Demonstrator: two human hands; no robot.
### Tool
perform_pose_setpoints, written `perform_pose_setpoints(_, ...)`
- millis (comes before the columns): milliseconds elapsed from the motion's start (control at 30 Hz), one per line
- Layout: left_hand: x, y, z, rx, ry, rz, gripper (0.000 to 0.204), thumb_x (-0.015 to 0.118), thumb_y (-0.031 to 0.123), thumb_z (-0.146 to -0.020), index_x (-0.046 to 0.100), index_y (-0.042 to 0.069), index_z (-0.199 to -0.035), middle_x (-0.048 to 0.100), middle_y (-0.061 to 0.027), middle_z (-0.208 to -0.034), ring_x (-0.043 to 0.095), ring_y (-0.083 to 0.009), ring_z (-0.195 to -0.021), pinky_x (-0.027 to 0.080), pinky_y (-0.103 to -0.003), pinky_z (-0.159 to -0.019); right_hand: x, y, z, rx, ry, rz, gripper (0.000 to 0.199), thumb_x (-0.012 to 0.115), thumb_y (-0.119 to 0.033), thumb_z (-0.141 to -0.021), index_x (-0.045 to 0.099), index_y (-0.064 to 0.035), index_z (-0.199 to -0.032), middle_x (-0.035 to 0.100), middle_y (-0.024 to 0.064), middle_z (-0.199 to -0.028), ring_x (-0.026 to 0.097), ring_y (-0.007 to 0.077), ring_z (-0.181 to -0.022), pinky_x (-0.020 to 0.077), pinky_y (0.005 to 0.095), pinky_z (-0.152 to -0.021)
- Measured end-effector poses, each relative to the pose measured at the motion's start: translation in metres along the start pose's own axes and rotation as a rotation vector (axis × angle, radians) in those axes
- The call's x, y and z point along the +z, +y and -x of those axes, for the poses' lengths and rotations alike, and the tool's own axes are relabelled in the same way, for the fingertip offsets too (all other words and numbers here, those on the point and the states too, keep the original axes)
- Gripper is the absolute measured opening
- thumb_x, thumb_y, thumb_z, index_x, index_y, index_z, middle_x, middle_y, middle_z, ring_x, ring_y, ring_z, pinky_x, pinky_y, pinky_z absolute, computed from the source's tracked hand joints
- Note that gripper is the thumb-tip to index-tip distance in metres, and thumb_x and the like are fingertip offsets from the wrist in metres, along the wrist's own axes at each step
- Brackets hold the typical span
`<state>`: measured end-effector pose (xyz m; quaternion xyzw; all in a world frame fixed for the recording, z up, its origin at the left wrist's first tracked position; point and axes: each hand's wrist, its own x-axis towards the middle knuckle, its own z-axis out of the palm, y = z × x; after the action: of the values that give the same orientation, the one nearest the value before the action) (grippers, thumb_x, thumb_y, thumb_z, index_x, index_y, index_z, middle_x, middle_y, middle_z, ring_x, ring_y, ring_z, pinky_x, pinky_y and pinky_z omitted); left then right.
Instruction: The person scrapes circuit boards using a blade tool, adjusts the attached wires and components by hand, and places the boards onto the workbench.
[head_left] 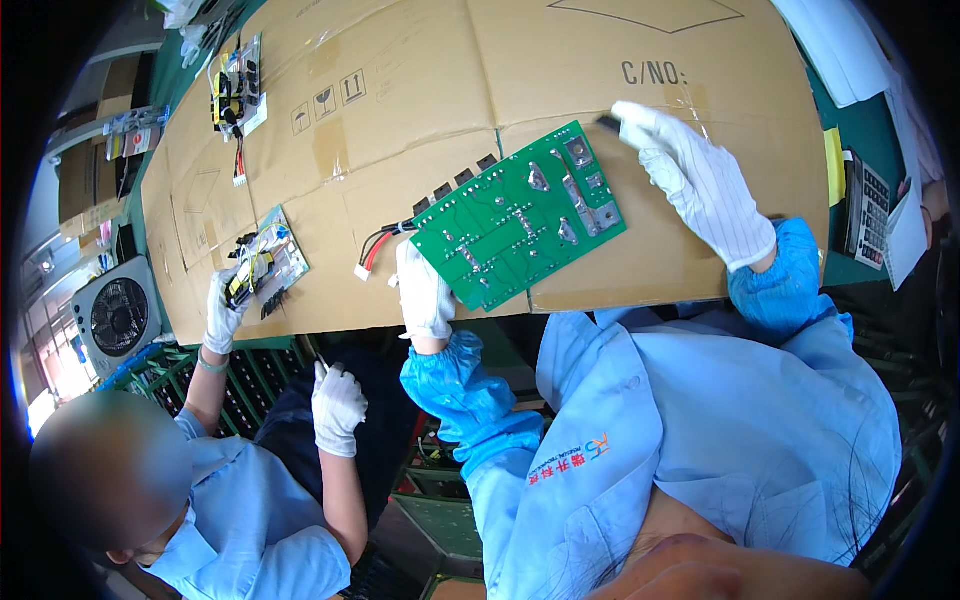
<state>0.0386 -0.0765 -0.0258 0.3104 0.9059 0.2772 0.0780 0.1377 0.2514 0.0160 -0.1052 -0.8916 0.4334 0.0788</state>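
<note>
A green circuit board [520, 215] lies solder side up on the cardboard-covered bench [400, 90]. My left hand [424, 292], in a white glove, grips the board's near left corner. Red and black wires with a white plug [372, 252] hang from that end. My right hand [690, 180], also gloved, hovers past the board's far right corner with a small dark object [606, 122] pinched at its fingertips. Black components stick out along the board's far edge [460, 180].
A co-worker at my left holds a smaller board [262, 262] in one gloved hand [224, 312] and a thin tool in the other [338, 405]. Another assembled board [236, 92] lies far left. A small fan [118, 316] stands at the left edge, a calculator [866, 208] at the right.
</note>
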Motion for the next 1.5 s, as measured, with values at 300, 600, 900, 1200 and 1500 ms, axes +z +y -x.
perform_pose_setpoints(300, 0.004, -0.021, 0.020, -0.320, -0.020, 0.316, 0.032, 0.048, 0.016, -0.097, 0.054, 0.002, -0.125, 0.052, -0.0178, -0.124, 0.049, -0.0353, -0.115, 0.041, -0.039, -0.099, 0.005, 0.012, 0.015, -0.344, 0.137, 0.266, 0.021, 0.072, -0.020, -0.084, 0.071, -0.0106, -0.103, 0.070, 0.0052, -0.089, 0.066, 0.0256, -0.079, 0.0535, 0.0339, -0.067)
perform_pose_setpoints(600, 0.008, -0.030, 0.020, -0.228, -0.041, 0.269, 0.037, 0.053, 0.012, -0.091, 0.054, 0.003, -0.127, 0.054, -0.0184, -0.123, 0.050, -0.0372, -0.115, 0.042, -0.042, -0.100, 0.009, 0.013, 0.015, -0.385, 0.185, 0.300, 0.022, 0.074, -0.019, -0.082, 0.071, -0.0099, -0.102, 0.068, 0.0054, -0.083, 0.065, 0.0242, -0.074, 0.0519, 0.0338, -0.062)
perform_pose_setpoints(900, 0.010, -0.036, 0.019, -0.310, -0.068, 0.297, 0.040, 0.058, 0.010, -0.085, 0.055, 0.002, -0.124, 0.055, -0.0196, -0.122, 0.049, -0.0396, -0.115, 0.043, -0.045, -0.096, 0.011, 0.013, 0.017, -0.345, 0.209, 0.263, 0.021, 0.075, -0.019, -0.082, 0.071, -0.0104, -0.101, 0.068, 0.0051, -0.083, 0.065, 0.0237, -0.073, 0.0515, 0.0335, -0.061)
perform_pose_setpoints(1200, 0.015, -0.045, 0.023, -0.307, -0.007, 0.382, 0.040, 0.062, 0.004, -0.072, 0.060, 0.004, -0.112, 0.060, -0.0154, -0.113, 0.051, -0.0373, -0.112, 0.044, -0.044, -0.093, 0.015, 0.010, 0.014, -0.328, 0.257, 0.296, 0.021, 0.075, -0.017, -0.081, 0.071, -0.0084, -0.100, 0.067, 0.0082, -0.084, 0.065, 0.0262, -0.074, 0.0520, 0.0343, -0.062)
perform_pose_setpoints(1500, 0.010, -0.032, 0.019, -0.291, -0.013, 0.352, 0.030, 0.061, 0.006, -0.074, 0.062, 0.005, -0.104, 0.061, -0.0141, -0.106, 0.052, -0.0367, -0.106, 0.044, -0.044, -0.092, 0.012, 0.011, 0.015, -0.317, 0.267, 0.259, 0.027, 0.072, -0.014, -0.084, 0.068, -0.0075, -0.109, 0.066, 0.0102, -0.085, 0.065, 0.0279, -0.073, 0.0525, 0.0336, -0.062)
